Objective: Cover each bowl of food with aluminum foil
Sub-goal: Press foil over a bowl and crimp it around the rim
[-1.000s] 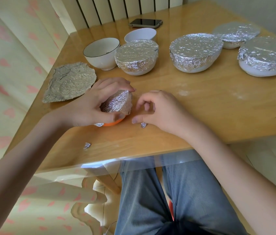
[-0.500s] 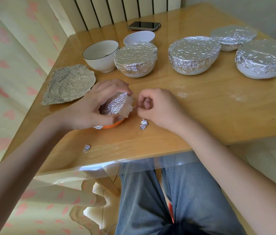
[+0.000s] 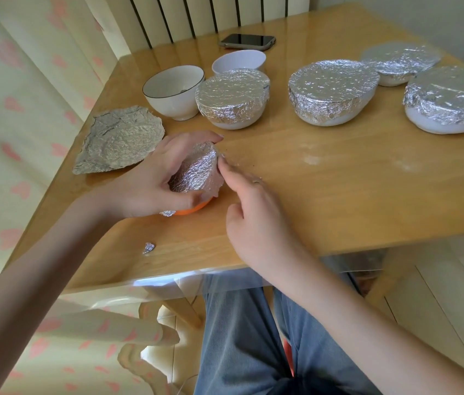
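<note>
So that its foil [image 3: 196,172] can be pressed down, the small orange bowl [image 3: 193,208] is gripped and tilted by the left hand [image 3: 151,178] near the front of the table [image 3: 339,195]. From the head view, the right hand's [image 3: 256,223] fingers are loosely curled, one fingertip [image 3: 220,165] touching the foil's edge, nothing being held.

L hand [image 3: 151,181] curled in grip; R hand [image 3: 253,212] forefinger out.
</note>
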Available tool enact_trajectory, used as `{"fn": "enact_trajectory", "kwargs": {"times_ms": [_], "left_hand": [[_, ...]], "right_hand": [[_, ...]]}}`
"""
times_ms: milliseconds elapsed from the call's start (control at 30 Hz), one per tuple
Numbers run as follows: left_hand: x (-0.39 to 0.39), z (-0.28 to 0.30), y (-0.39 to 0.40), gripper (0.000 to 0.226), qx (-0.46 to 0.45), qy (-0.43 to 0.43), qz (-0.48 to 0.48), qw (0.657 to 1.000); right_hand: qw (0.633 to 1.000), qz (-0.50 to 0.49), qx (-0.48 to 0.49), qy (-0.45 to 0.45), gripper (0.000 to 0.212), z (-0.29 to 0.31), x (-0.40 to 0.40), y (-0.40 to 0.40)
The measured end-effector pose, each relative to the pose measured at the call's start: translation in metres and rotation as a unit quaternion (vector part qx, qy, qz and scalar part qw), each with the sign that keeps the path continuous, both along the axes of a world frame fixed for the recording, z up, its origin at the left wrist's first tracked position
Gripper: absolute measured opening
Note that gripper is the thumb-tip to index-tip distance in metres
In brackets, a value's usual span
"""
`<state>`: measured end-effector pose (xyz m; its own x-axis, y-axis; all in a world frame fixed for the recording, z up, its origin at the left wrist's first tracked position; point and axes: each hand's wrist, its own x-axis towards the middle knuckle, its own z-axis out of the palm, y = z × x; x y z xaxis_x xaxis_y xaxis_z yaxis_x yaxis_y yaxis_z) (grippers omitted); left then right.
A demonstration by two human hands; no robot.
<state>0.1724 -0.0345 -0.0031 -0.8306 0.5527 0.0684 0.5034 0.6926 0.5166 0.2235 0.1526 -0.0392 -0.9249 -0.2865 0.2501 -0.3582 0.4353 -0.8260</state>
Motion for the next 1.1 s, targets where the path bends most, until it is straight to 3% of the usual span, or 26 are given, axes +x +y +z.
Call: {"fn": "enact_trajectory", "kwargs": {"times_ms": [200,600,767,933,1100], "left_hand": [[0.000,-0.002,-0.001,0.068,-0.005,0.020,-0.010,1.000],[0.000,-0.005,-0.002,0.070,-0.016,0.039,-0.012,0.999],[0.000,-0.002,0.001,0.073,-0.035,0.029,0.006,0.999],[0.005,0.002,0.006,0.078,-0.040,0.004,0.034,0.999],[0.005,0.003,0.008,0.075,-0.057,0.003,0.034,0.998]], "right_hand": [[0.998,-0.034,-0.046,-0.039,0.064,-0.009,-0.013,-0.003],[0.997,0.025,0.068,0.001,0.074,-0.008,-0.012,-0.005],[0.998,0.002,0.032,-0.051,0.069,-0.008,-0.019,-0.001],[0.998,0.020,-0.027,-0.044,0.078,-0.007,-0.017,-0.004],[0.991,-0.003,-0.093,-0.093,0.070,-0.007,-0.022,-0.006]]}}
